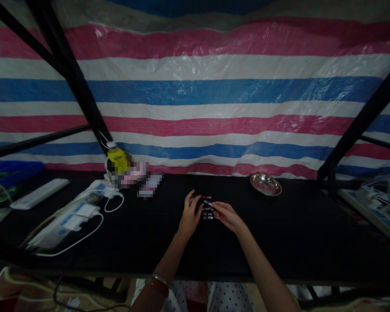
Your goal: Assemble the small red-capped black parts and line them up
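Note:
Several small dark cylinders with silvery bands, like batteries, lie in a short column on the black table between my hands; one cylinder [208,217] is nearest me. Between the thumb and fingers of my right hand [226,214] is another such battery-like cylinder [207,203], tilted a little above the row. My left hand [190,213] is on the other side, fingers apart and curved. Its fingertips come close to a red-ended cylinder [206,197] at the far end; whether they touch it I cannot tell.
A shiny round metal dish [265,185] stands at the back right of the black table [247,260]. On the left are a power strip [65,221] with white cables, a long white bar [40,193] and a yellow bottle [118,158]. A striped sheet [214,91] hangs behind.

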`<state>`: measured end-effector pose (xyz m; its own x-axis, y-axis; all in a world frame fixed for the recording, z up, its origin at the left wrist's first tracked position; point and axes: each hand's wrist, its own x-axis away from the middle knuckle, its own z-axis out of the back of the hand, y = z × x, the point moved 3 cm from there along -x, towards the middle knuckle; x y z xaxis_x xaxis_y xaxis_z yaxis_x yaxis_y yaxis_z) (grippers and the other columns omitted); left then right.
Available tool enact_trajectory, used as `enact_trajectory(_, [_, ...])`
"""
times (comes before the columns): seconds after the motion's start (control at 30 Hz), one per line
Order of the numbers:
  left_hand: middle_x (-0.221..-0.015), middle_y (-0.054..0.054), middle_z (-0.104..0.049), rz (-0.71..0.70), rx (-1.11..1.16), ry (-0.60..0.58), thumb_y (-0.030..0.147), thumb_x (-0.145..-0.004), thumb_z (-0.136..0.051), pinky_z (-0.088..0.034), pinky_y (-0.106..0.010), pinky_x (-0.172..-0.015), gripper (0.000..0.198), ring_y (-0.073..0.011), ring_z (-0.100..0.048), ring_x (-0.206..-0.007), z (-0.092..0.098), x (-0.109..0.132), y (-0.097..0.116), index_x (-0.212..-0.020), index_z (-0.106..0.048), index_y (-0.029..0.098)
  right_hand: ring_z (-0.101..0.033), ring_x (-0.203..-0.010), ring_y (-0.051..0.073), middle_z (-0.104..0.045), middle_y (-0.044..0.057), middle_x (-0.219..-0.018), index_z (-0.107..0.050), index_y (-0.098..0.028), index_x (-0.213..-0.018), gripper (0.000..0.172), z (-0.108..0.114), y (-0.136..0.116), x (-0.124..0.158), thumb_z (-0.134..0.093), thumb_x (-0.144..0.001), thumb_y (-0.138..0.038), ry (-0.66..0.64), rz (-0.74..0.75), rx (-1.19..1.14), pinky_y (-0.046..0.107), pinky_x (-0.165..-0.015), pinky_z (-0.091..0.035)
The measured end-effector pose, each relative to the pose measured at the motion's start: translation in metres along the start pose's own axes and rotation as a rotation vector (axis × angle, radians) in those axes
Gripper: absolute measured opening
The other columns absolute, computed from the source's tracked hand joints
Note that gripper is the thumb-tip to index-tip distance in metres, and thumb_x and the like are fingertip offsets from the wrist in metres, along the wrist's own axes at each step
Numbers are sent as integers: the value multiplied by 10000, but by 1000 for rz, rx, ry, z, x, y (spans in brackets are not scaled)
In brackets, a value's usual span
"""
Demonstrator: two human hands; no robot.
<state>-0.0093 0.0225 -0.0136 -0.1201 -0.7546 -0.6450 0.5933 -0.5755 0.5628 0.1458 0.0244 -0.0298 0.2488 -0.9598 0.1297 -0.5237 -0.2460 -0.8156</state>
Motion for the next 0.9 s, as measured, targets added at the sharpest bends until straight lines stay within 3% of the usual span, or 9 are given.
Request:
enact_trajectory(0.23, [-1095,-57,-546,45,76,-38,219,-879,-429,-499,-326,-874,207,-163,-552,-1024,-2,0,-6,-1061,-526,217,-397,-437,39,-635,17,-672,-704,-159,-822,262,5,-5,-4,-748,-590,-272,43,8,-86,181,-414,-290])
enact_trajectory(0.4, [-1071,-51,-551,90,35,-46,220,-875,-423,-509,-304,-821,226,-158,-569,-969,-1,-2,-5,-1070,-537,220,-473,-510,76,-629,-5,-679,-685,-191,-849,312,28,-12,-12,-709,-539,-216,266,209,-98,195,-468,-359])
enact_trajectory(0.57, [-1044,-51,-535,138,-37,-73,167,-835,-439,-503,-305,-818,212,-161,-566,-954,-5,-2,-8,-1023,-531,202,-524,-634,125,-631,9,-751,-658,-197,-870,263,43,-16,-12,-619,-627,-291,492,500,265,245,-585,-408])
enact_trajectory(0.73, [-1022,-58,-528,150,-108,-90,164,-824,-443,-492,-328,-829,214,-174,-561,-941,-5,-2,-10,-1021,-522,191,-552,-772,182,-629,52,-802,-644,-169,-853,215,34,-14,-7,-477,-758,-267,488,664,731,322,-734,-423])
enact_trajectory(0.9, [-1006,-74,-551,170,-250,-145,193,-831,-444,-470,-347,-851,195,-194,-558,-937,-4,-4,-6,-1002,-535,174,-517,-819,193,-619,62,-809,-649,-177,-833,275,24,-10,-2,-404,-743,-92,433,750,1133,331,-774,-415])
